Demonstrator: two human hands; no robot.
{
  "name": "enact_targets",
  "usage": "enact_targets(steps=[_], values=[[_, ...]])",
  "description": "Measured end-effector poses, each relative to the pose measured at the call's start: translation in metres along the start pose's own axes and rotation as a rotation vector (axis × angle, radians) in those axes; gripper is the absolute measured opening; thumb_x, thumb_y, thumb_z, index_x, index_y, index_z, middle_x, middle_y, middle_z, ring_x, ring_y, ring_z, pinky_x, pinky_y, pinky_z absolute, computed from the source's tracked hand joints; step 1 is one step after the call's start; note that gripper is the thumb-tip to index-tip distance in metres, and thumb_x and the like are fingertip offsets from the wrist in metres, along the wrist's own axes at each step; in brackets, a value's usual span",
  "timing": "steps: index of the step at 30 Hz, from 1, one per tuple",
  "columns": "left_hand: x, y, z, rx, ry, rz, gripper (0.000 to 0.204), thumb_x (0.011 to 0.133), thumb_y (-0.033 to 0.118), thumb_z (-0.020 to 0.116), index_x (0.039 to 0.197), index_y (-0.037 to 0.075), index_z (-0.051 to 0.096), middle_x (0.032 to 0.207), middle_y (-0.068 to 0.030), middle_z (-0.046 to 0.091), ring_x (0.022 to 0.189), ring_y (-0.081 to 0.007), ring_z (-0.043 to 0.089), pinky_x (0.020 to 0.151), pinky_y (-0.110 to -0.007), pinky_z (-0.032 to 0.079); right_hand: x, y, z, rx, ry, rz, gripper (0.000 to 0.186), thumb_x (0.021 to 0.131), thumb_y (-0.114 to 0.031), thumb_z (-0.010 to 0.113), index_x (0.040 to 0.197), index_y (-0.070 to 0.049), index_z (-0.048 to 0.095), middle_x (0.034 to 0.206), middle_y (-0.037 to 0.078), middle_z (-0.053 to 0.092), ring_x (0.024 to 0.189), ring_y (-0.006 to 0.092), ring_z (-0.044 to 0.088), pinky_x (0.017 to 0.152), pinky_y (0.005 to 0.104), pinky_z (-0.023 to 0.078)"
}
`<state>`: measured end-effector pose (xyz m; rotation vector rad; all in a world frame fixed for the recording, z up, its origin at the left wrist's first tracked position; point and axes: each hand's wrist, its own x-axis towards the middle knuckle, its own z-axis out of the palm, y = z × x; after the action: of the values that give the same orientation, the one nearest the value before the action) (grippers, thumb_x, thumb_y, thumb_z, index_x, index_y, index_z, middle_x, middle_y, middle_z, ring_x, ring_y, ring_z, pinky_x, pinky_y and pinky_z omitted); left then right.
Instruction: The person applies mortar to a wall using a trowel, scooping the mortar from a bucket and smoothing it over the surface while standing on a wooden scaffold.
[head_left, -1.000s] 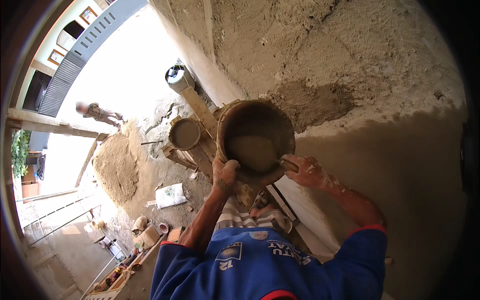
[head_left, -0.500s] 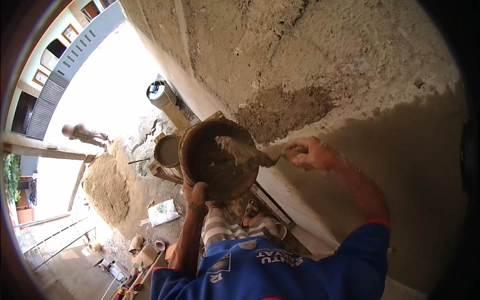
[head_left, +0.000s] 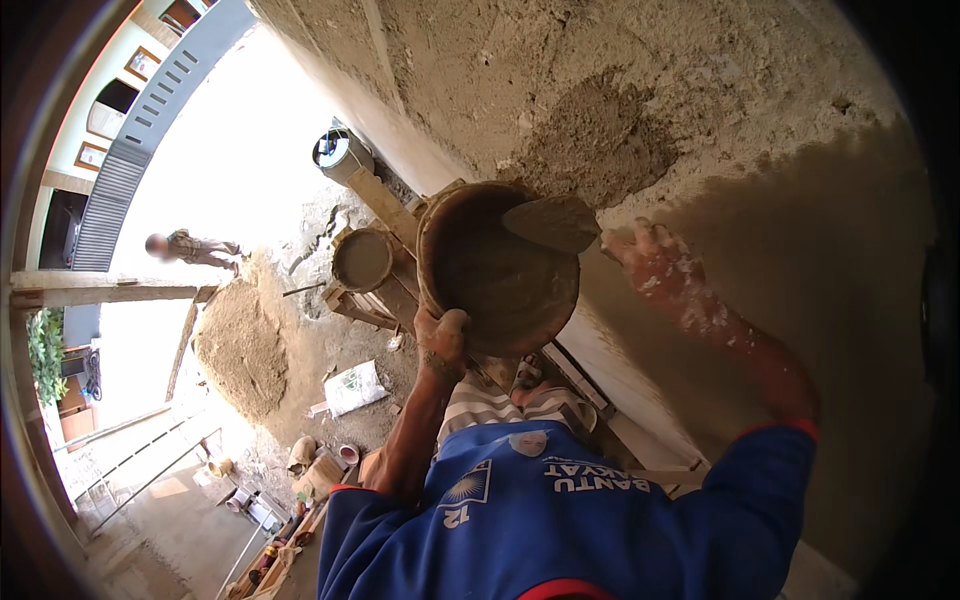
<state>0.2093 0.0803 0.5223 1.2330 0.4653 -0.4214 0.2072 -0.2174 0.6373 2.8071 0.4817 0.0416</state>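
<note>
From the head camera, looking down past a blue shirt [head_left: 560,520], the left hand [head_left: 442,340] has its fingers closed over the near rim of a round, mortar-caked pan [head_left: 497,268], tilting it so its open face turns toward the wall and the wet mix inside is within reach. The right hand [head_left: 648,262], spattered with grey, is wrapped around the handle of a trowel [head_left: 552,222], whose blade lies across the pan's upper rim carrying a lump of mortar; held so, the blade sits just beside the wall, close to a dark, fresh patch of mortar [head_left: 600,145] on the rough plastered wall [head_left: 760,100]. The pan stays high, near chest level, between the person and the wall. Far below lie a sand heap [head_left: 238,345], a second round basin [head_left: 362,260] on timber planks, a white sack [head_left: 355,387], and another person [head_left: 190,246] standing in the sunlit yard.
</note>
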Motion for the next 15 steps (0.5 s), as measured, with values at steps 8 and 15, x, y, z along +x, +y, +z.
enact_targets(steps=[8, 15], values=[[-0.013, 0.014, 0.024, 0.076, -0.120, 0.216, 0.054, 0.068, 0.004, 0.053, 0.121, -0.005, 0.054, 0.105, -0.0127, 0.065, 0.091, -0.0214, 0.064, 0.081, -0.032, 0.053, -0.024, -0.049, 0.082, 0.519, -0.280, -0.079, 0.037, 0.086, -0.018, 0.055, 0.122, -0.011, 0.059, 0.113, 0.015, 0.062, 0.098, 0.0328, 0.063, 0.084, 0.0447, 0.053], [-0.005, -0.002, 0.015, 0.066, -0.049, 0.177, 0.045, 0.070, 0.002, 0.055, 0.114, -0.003, 0.058, 0.094, -0.0097, 0.065, 0.079, -0.0202, 0.065, 0.070, -0.032, 0.055, -0.018, -0.065, 0.059, 1.022, -0.336, 0.039, 0.037, 0.084, -0.018, 0.061, 0.119, -0.005, 0.061, 0.124, 0.017, 0.061, 0.109, 0.0368, 0.061, 0.097, 0.0416, 0.048]])
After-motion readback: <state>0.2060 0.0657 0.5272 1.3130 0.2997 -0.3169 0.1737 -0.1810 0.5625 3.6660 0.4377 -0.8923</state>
